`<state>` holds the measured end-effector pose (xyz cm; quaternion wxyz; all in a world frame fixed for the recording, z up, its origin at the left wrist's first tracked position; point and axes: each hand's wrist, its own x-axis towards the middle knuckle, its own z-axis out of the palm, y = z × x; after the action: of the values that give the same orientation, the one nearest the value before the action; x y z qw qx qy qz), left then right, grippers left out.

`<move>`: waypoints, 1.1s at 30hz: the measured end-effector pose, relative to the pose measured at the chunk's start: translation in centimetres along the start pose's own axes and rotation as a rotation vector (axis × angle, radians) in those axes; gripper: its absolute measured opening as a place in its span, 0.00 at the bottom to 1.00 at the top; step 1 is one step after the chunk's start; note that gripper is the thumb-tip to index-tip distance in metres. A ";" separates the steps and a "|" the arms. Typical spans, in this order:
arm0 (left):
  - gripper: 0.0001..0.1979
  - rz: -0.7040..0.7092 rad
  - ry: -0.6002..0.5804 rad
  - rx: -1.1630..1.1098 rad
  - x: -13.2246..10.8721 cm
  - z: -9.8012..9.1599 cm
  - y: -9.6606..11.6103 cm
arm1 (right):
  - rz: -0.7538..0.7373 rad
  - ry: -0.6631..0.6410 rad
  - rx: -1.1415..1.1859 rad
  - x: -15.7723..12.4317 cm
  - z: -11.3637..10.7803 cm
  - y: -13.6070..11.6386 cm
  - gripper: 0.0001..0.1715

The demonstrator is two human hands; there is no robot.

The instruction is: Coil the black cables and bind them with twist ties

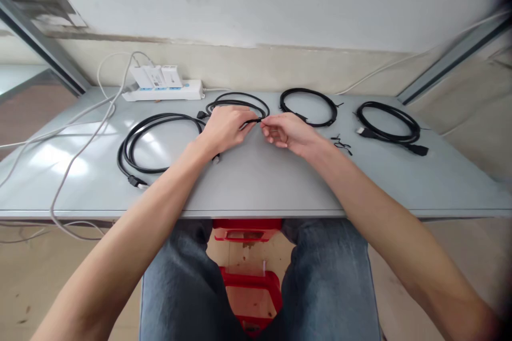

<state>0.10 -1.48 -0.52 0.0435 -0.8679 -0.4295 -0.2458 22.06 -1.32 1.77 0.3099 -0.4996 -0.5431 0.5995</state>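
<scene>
A coiled black cable (240,94) lies at the middle of the table, with a dark plug at its left end. My left hand (229,125) reaches over its near side, fingers closed on the cable strands. At the coil's right edge, my right hand (288,130) pinches a small black piece between thumb and forefinger; it looks like a twist tie, though the fingertips cover most of it. The two hands almost touch. Several loose black twist ties (341,144) lie right of my right hand. A larger coiled black cable (127,152) is partly behind my left forearm.
Two more black cable coils, one at the back (334,112) and one at the right (394,136), have ties on them. A white power strip (164,91) with chargers stands along the wall. White cords (86,141) cross the table's left side. A red stool (248,226) shows below.
</scene>
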 end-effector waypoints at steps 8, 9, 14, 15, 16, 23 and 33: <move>0.19 -0.005 -0.008 0.026 0.0 -0.1 -0.1 | -0.567 0.318 -0.858 0.8 0.1 1.8 0.08; 0.19 -0.006 -0.014 0.024 0.0 -0.1 -0.1 | -0.572 0.323 -0.895 0.8 0.1 1.8 0.09; 0.21 0.004 -0.053 0.030 0.0 0.0 -0.2 | -0.535 0.377 -0.937 1.1 -0.3 1.8 0.10; 0.21 0.008 -0.051 0.032 0.0 0.0 -0.2 | -0.535 0.385 -0.932 1.1 -0.4 1.8 0.09; 0.21 0.012 -0.048 0.035 0.0 0.1 -0.2 | -0.534 0.388 -0.929 1.2 -0.4 1.8 0.09; 0.19 0.039 -0.064 0.058 0.0 0.2 0.1 | -0.477 0.380 -1.046 1.7 -0.1 2.2 0.09; 0.19 0.045 -0.121 0.026 -0.1 0.3 0.2 | -0.520 0.569 -1.009 1.6 -3.1 0.6 0.08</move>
<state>0.33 -1.57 -0.79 0.0342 -0.8900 -0.4147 -0.1864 24.60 1.12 1.07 0.3041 -0.5759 -0.7586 0.0187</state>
